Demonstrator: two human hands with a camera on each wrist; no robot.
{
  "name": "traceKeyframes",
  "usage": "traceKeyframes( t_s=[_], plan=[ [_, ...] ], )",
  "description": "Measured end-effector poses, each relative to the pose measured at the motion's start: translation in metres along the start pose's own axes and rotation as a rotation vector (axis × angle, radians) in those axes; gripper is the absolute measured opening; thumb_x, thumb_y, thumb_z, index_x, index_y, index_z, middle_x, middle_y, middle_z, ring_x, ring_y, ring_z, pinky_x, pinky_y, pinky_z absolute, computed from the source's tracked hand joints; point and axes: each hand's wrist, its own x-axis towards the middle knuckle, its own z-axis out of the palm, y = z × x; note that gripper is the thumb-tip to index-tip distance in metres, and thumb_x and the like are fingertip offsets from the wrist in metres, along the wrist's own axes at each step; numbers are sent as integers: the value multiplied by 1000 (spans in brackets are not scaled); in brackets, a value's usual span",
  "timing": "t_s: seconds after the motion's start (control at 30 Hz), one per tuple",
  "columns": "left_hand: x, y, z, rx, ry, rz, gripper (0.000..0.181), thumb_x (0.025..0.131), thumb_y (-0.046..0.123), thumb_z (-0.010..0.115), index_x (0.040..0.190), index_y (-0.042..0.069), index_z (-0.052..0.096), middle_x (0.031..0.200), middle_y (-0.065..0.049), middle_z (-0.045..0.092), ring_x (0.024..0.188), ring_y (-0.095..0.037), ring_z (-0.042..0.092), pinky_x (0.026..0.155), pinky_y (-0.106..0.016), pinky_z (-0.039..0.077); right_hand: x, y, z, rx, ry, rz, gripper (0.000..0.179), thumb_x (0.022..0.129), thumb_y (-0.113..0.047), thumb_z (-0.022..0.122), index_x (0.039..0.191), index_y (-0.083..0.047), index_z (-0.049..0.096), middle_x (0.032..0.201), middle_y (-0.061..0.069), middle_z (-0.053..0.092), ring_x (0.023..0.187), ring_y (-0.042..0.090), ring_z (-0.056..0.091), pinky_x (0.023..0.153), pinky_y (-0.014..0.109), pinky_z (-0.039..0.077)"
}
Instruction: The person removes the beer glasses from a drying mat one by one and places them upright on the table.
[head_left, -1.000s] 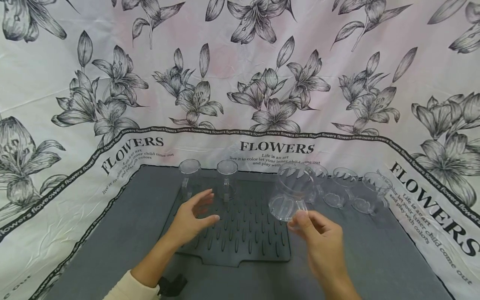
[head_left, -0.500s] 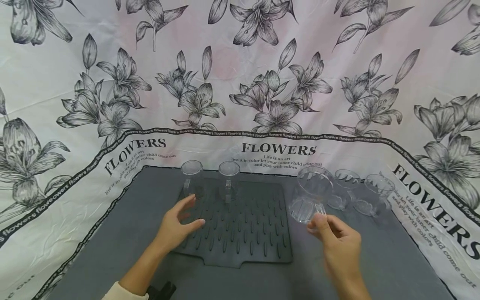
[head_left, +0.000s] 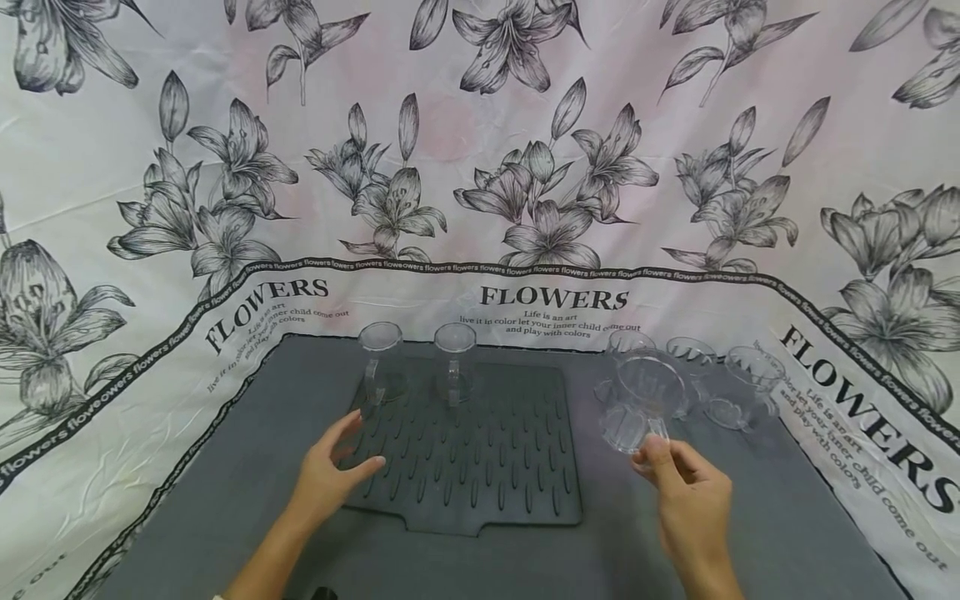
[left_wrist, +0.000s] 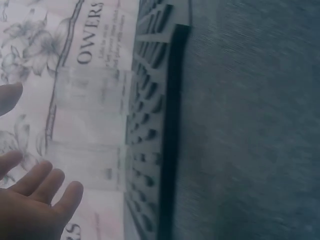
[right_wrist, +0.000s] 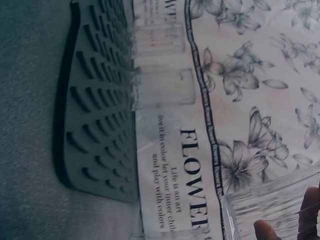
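Observation:
My right hand (head_left: 690, 500) pinches the handle of a clear mug (head_left: 647, 392), held in the air right of the mat. Its ribbed wall fills the lower right of the right wrist view, beside my fingertips (right_wrist: 266, 230). My left hand (head_left: 326, 475) hovers over the left part of the dark mat (head_left: 480, 500), fingers spread, with nothing in it. Two clear mugs, a left one (head_left: 381, 367) and a right one (head_left: 455, 367), stand at the mat's far side, handles toward me. The left wrist view shows both behind my left fingers (left_wrist: 67, 202).
Beyond the held mug stand three more clear mugs: one (head_left: 628, 340) partly hidden by it, a middle one (head_left: 693, 358) and a right one (head_left: 752, 387). The mat bears rows of raised ridges. A floral cloth (head_left: 555, 300) rises behind the grey table (head_left: 247, 467).
The held mug has moved right and slightly down, away from the mat, and a standing mug behind it shows again. My left hand has drawn back to the left and toward me.

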Motion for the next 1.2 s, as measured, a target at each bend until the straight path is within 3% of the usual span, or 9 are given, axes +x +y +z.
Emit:
traceKeyframes(
  t_s=[0.2, 0.47, 0.67, 0.87, 1.1, 1.2],
  plan=[
    [-8, -14, -4, 35, 53, -61, 79, 80, 22, 82, 145, 6, 40, 143, -19, 43, 128, -38, 40, 99, -56, 38, 3, 17, -8, -7, 45, 18, 29, 93, -2, 64, 84, 25, 58, 71, 17, 64, 68, 20, 67, 71, 28, 56],
    [-13, -29, -12, 75, 79, -143, 79, 81, 27, 81, 145, 5, 40, 143, -22, 42, 123, -46, 43, 96, -59, 39, 5, 40, -16, -7, 86, 15, 30, 93, -2, 63, 83, 26, 57, 70, 16, 65, 65, 18, 65, 69, 27, 56],
    [-15, -37, -18, 95, 83, -178, 79, 82, 21, 80, 145, 1, 38, 144, -23, 41, 128, -42, 39, 98, -57, 37, 6, 57, -21, 10, 100, 16, 29, 93, 0, 63, 81, 26, 57, 69, 15, 64, 65, 18, 65, 68, 28, 56],
    [-18, -43, -20, 114, 37, -211, 85, 82, 20, 80, 148, -2, 32, 146, -26, 36, 135, -40, 31, 103, -54, 33, 5, 72, -28, 15, 88, 26, 28, 93, 1, 62, 81, 26, 57, 70, 17, 64, 65, 20, 66, 68, 28, 57],
    [-21, -47, -23, 134, -87, -353, 103, 79, 30, 82, 153, 0, 17, 151, -29, 24, 138, -45, 21, 109, -55, 22, 4, 86, -33, 34, 98, 11, 27, 93, 3, 61, 78, 25, 57, 68, 16, 63, 63, 19, 65, 63, 27, 57],
    [-20, -49, -24, 180, -137, -382, 108, 77, 33, 83, 153, -1, 16, 152, -30, 20, 139, -46, 16, 109, -59, 18, 4, 90, -35, 40, 110, 15, 26, 92, 4, 62, 75, 23, 57, 66, 15, 63, 60, 18, 64, 60, 26, 56]
  ],
)
